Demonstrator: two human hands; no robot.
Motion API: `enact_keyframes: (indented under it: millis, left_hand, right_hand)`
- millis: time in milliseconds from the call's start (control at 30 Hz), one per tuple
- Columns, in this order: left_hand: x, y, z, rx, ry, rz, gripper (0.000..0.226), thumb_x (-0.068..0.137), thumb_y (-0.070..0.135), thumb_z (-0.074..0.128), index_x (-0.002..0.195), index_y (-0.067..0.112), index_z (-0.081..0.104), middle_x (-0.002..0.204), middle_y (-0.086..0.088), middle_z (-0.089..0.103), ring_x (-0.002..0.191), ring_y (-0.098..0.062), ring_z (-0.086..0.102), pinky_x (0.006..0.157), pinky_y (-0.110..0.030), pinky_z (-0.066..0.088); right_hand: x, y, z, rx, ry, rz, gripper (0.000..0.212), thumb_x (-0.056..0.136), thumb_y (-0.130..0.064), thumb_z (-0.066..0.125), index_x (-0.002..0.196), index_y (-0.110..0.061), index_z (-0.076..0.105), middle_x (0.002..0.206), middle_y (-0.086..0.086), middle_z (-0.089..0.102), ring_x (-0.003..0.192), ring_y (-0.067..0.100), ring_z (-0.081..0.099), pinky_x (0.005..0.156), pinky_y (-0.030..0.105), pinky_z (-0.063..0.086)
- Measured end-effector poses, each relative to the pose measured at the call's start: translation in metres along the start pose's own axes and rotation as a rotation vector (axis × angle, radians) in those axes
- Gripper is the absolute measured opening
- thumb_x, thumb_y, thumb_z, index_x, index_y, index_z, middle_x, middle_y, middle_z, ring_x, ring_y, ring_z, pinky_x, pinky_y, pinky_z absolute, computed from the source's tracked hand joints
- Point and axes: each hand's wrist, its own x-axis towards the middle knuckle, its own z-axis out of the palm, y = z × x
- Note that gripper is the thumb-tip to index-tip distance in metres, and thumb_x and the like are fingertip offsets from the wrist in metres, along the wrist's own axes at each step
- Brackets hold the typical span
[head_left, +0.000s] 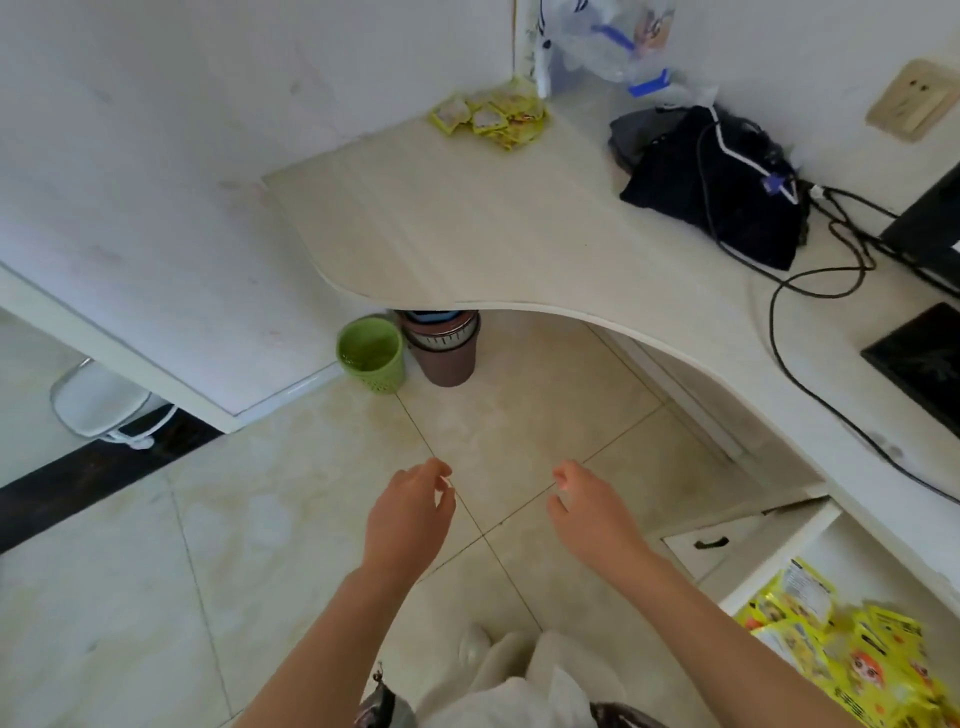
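My left hand (410, 512) and my right hand (589, 512) hang in the air over the tiled floor (260, 545), side by side and a little apart. Both have loosely curled fingers and hold nothing. They are well short of the curved pale desk (467, 234) ahead. At the desk's far corner lies a small heap of yellow packets (491, 117). More yellow packets (852, 654) fill an open drawer (779, 561) at the lower right.
A green basket (371, 356) and a brown bin (444, 345) stand on the floor under the desk edge. On the desk lie a black bag (722, 192) with cables, clear plastic bags (608, 47) and dark devices (919, 358) at right. A wall socket (906, 101) sits above.
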Motion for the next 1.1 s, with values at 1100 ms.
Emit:
enact_keyframes:
  millis: [1100]
  left_hand:
    - [0.492, 0.004, -0.126, 0.148, 0.07, 0.124, 0.026, 0.096, 0.027, 0.047, 0.119, 0.023, 0.057, 0.109, 0.008, 0.067, 0.104, -0.016, 0.056, 0.08, -0.032, 0.047]
  right_hand:
    - [0.438, -0.177, -0.178, -0.175, 0.131, -0.13, 0.037, 0.097, -0.029, 0.044, 0.132, -0.016, 0.045, 0.121, 0.005, 0.058, 0.111, 0.024, 0.054, 0.089, 0.036, 0.049]
